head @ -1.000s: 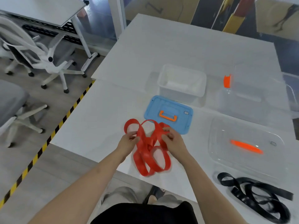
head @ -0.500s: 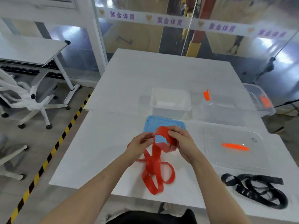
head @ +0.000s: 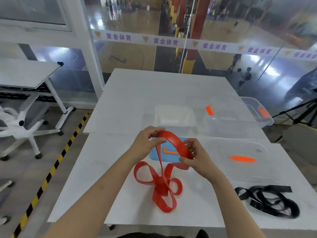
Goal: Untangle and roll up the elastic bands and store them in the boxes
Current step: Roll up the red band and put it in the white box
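From the head camera we see both hands raised just above the table (head: 130,203), working the red elastic band (head: 176,143). Our left hand (head: 147,145) pinches one end of a raised arch of band between curled fingers and thumb, and our right hand (head: 195,158) pinches the other end the same way. Below and between the hands the rest of the band drops to a knotted cluster of loops lying on the table. Just beyond the hands lies the blue lid (head: 171,158), with the white box (head: 175,125) and a clear box (head: 223,127) farther out. A clear lid (head: 248,172) sits right of the right hand, and the black elastic band (head: 271,201) lies tangled nearer us on that side. We judge this to be the untangling step, with nothing stored yet. Next, the held length likely needs feeding back through the knot before rolling can begin.
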The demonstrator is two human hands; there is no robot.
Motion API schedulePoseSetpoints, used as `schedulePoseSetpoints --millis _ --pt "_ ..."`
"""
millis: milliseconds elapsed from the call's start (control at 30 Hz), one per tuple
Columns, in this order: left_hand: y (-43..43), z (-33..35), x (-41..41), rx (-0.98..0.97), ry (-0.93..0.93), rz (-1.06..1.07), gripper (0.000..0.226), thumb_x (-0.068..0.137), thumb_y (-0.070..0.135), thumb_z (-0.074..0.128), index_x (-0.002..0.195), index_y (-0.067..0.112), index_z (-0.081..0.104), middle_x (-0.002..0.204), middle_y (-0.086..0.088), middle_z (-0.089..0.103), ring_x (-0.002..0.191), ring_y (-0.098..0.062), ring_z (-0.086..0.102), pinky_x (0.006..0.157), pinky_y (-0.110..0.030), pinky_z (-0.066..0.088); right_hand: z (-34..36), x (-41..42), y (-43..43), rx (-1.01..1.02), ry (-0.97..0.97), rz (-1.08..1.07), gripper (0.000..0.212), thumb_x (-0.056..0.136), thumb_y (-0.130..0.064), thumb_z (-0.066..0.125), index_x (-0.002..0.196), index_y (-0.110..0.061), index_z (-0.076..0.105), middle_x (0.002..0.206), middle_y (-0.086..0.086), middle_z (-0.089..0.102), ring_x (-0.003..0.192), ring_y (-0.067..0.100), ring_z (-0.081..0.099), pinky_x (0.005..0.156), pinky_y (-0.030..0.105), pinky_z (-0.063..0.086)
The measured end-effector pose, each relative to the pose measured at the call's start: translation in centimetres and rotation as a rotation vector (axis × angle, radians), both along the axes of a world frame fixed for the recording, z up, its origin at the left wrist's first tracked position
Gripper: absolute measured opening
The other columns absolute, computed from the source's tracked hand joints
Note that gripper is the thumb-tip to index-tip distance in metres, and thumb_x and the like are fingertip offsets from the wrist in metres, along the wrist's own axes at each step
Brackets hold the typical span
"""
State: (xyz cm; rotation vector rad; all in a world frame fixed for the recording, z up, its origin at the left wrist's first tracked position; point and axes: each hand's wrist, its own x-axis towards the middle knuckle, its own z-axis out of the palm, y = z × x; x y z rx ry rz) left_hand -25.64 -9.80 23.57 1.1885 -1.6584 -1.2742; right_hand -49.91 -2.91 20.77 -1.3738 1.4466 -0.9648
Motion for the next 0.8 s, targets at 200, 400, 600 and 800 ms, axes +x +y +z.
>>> schedulePoseSetpoints --millis 200,400,600,800 --pt "-1.2 -0.4 -0.2 -0.036 -0.205 -0.033 0.038 0.090 0.026 0.077 0.127 0.030 0.070 0.120 0.008 0.067 0.110 -0.008 0.060 0.093 -0.026 0.044 2.2 -1.3 -1.7 -0.135 -0.052 -0.112 0.043 0.083 0.004 0.081 0.109 -0.030 0.074 0.102 -0.006 0.076 0.091 0.008 0.067 0.087 0.026 0.057" --pt "-0.4 1.5 -2.0 0.103 0.187 0.018 0.030 0.094 0.010 0.071 0.114 0.033 0.074 0.114 -0.009 0.074 0.099 -0.016 0.068 0.094 -0.039 0.060 3.4 -1.1 -3.0 -0.231 -0.165 -0.159 0.025 0.077 -0.004 0.073 0.101 -0.012 0.070 0.101 0.011 0.079 0.092 0.039 0.075 0.085 0.046 0.061" --pt "0.3 2.6 -3.0 0.174 0.397 0.118 0.026 0.100 0.005 0.062 0.123 0.016 0.070 0.111 -0.020 0.073 0.100 -0.027 0.074 0.090 -0.046 0.063 1.1 0.9 -1.4 -0.149 -0.201 -0.150 0.023 0.083 0.003 0.085 0.099 -0.012 0.078 0.101 0.002 0.082 0.095 0.019 0.079 0.086 0.029 0.062" --pt "0.9 3.0 -4.2 0.192 0.502 0.171 0.026 0.102 0.005 0.058 0.123 0.015 0.069 0.116 -0.004 0.075 0.108 -0.029 0.073 0.092 -0.047 0.062 1.3 2.2 -1.1 -0.137 -0.223 -0.155 0.025 0.087 -0.004 0.084 0.107 -0.018 0.079 0.105 -0.004 0.081 0.101 0.020 0.078 0.091 0.038 0.065"
